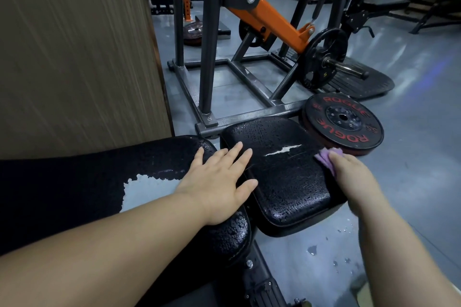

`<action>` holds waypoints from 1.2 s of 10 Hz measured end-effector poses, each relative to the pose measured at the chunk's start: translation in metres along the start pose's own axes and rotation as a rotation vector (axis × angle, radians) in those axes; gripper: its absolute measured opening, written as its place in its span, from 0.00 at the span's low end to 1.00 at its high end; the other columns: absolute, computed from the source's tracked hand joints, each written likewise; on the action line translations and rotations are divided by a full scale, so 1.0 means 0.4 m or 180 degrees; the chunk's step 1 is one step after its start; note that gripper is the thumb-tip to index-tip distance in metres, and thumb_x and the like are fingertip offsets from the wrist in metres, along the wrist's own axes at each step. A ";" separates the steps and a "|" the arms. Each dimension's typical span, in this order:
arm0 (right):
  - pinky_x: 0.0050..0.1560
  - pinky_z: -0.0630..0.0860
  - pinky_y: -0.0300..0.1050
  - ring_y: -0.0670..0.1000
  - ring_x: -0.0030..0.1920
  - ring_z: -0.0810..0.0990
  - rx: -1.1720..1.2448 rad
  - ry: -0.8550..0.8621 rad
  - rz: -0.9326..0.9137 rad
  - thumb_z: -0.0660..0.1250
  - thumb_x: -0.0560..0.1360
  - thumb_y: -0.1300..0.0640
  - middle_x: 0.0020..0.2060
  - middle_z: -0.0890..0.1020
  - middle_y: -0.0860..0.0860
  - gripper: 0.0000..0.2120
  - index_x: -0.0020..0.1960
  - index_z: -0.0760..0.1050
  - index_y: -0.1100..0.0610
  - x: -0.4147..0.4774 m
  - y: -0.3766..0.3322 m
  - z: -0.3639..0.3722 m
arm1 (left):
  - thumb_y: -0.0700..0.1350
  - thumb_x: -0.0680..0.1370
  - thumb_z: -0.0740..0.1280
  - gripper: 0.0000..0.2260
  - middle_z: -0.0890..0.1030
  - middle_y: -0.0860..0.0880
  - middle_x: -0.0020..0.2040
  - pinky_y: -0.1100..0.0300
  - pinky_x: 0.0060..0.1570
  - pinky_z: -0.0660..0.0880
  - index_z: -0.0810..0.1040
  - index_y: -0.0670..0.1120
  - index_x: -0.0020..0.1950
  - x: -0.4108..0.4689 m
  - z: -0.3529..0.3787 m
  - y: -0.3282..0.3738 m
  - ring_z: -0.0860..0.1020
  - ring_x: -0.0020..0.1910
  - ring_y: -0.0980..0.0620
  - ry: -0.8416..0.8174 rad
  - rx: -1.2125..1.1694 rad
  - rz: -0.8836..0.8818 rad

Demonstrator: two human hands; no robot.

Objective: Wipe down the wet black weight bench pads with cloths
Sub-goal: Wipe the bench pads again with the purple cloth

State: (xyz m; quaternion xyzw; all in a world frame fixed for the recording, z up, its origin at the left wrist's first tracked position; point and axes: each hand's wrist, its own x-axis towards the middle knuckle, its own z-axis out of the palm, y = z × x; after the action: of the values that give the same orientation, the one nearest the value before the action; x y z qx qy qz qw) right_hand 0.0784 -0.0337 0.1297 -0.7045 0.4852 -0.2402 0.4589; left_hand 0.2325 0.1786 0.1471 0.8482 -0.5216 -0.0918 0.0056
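Observation:
Two black bench pads lie below me, both beaded with water. The long back pad (74,182) runs to the left and has a worn grey patch. The small seat pad (287,177) has a white tear near its far end. My left hand (219,179) rests flat with fingers spread across the gap between the two pads. My right hand (349,174) presses a purple cloth (326,157) against the seat pad's right edge.
A black and red weight plate (344,122) lies on the floor just beyond the seat pad. An orange and black machine frame (249,67) stands behind it. A wood-grain wall (74,45) rises at left. Water drops (324,254) dot the grey floor at right.

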 end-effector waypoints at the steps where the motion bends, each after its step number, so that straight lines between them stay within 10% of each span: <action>1: 0.49 0.63 0.44 0.52 0.47 0.72 -0.0378 -0.0499 0.0068 0.58 0.80 0.47 0.44 0.75 0.50 0.12 0.48 0.74 0.54 0.032 -0.046 -0.016 | 0.64 0.80 0.41 0.28 0.36 0.57 0.79 0.43 0.75 0.36 0.36 0.58 0.78 -0.001 0.000 0.001 0.41 0.78 0.55 0.0013 0.0015 0.0003; 4: 0.48 0.66 0.48 0.54 0.49 0.75 -0.0516 0.0084 -0.0405 0.57 0.80 0.48 0.45 0.79 0.49 0.11 0.51 0.75 0.52 -0.116 0.038 -0.026 | 0.65 0.80 0.41 0.29 0.35 0.57 0.78 0.43 0.74 0.35 0.35 0.59 0.78 0.003 0.003 -0.002 0.40 0.78 0.55 0.0000 0.0004 0.0011; 6: 0.47 0.67 0.52 0.60 0.47 0.74 -0.1751 -0.0512 -0.0324 0.55 0.81 0.49 0.41 0.75 0.58 0.17 0.38 0.68 0.57 -0.028 -0.059 -0.018 | 0.65 0.80 0.41 0.29 0.36 0.57 0.79 0.42 0.75 0.36 0.35 0.58 0.78 0.005 0.004 -0.001 0.41 0.78 0.54 0.0003 0.0041 0.0005; 8: 0.63 0.63 0.45 0.58 0.69 0.68 -0.2736 -0.1270 -0.0266 0.49 0.84 0.56 0.70 0.69 0.60 0.18 0.70 0.66 0.62 0.083 -0.252 0.088 | 0.65 0.80 0.42 0.29 0.36 0.57 0.79 0.43 0.74 0.36 0.36 0.58 0.78 0.003 0.006 -0.001 0.41 0.78 0.54 0.0041 -0.0016 0.0010; 12: 0.63 0.65 0.48 0.60 0.67 0.69 -0.3484 -0.1055 -0.0441 0.42 0.82 0.43 0.68 0.68 0.62 0.27 0.73 0.61 0.57 0.066 -0.130 0.013 | 0.64 0.81 0.42 0.29 0.35 0.57 0.79 0.42 0.74 0.35 0.36 0.59 0.78 0.004 0.005 -0.004 0.40 0.78 0.54 0.0010 -0.0080 0.0016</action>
State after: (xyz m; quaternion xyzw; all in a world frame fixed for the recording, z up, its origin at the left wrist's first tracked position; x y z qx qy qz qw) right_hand 0.1175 -0.0499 0.1703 -0.8977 0.4131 0.1300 0.0807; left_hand 0.2342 0.1779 0.1448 0.8469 -0.5225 -0.0969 0.0173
